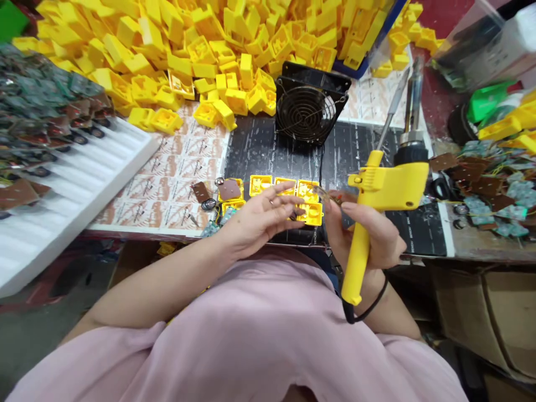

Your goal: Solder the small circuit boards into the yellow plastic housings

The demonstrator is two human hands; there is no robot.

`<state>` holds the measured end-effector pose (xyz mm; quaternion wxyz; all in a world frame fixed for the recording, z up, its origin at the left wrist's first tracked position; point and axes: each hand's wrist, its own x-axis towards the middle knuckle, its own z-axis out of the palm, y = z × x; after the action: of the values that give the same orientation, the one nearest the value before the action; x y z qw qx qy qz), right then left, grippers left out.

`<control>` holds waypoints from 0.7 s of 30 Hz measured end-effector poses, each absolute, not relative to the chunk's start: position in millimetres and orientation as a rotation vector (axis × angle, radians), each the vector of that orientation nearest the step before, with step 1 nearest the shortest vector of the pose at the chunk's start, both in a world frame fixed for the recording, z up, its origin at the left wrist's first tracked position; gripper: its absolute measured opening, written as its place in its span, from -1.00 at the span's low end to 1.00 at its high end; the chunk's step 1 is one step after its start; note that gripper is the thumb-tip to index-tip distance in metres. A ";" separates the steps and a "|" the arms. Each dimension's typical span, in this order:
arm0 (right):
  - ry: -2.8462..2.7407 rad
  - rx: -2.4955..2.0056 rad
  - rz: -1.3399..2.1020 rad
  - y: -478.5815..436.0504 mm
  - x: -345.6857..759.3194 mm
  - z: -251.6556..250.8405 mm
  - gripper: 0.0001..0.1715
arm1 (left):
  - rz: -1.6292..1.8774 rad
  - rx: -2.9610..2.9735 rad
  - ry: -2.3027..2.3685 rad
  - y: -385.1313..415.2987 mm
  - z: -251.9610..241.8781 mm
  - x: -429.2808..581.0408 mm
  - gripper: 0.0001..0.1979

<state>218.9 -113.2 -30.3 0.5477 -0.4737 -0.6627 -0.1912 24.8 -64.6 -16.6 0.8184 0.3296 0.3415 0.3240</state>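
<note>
Left hand over open yellow cases near the front edge of the bench; right hand at the handle of a soldering gun. Either's grasp: cannot tell.

Both forearms reach forward, left fingers extended, right fingers curled.

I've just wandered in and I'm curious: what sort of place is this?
Probably an electronics assembly workshop: heaped yellow plastic cases, piled circuit boards and an apparent soldering gun suggest it.
</note>
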 end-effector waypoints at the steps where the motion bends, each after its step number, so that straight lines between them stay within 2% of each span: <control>1: -1.569 -1.115 -0.450 -113.8 218.4 -30.7 -0.63 | 0.634 0.684 0.689 -64.5 -17.4 26.5 -0.43; 3: -1.557 -1.112 -0.415 -114.0 216.2 -30.5 -0.61 | 0.680 0.868 0.680 -62.3 -19.5 27.2 -0.47; 7: -1.456 -1.114 -0.201 -112.6 208.7 -27.4 -0.62 | 1.087 1.598 0.771 -50.0 -23.0 22.7 -0.56; 10: -1.437 -1.099 -0.051 -112.8 204.0 -26.2 -0.68 | 1.233 1.790 0.751 -42.0 -20.9 21.7 -0.60; 17: -1.404 -1.085 0.052 -111.2 201.3 -26.5 -0.73 | 0.996 1.414 0.738 -48.0 -15.5 20.7 -0.56; 21: -1.408 -1.091 0.057 -108.7 201.7 -30.0 -0.67 | 0.988 1.554 0.650 -52.0 -14.4 16.0 -0.53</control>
<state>201.7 -108.7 -30.0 0.6286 -0.4759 -0.6146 0.0250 16.0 -52.0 -14.4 0.5599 0.6593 0.2760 0.4190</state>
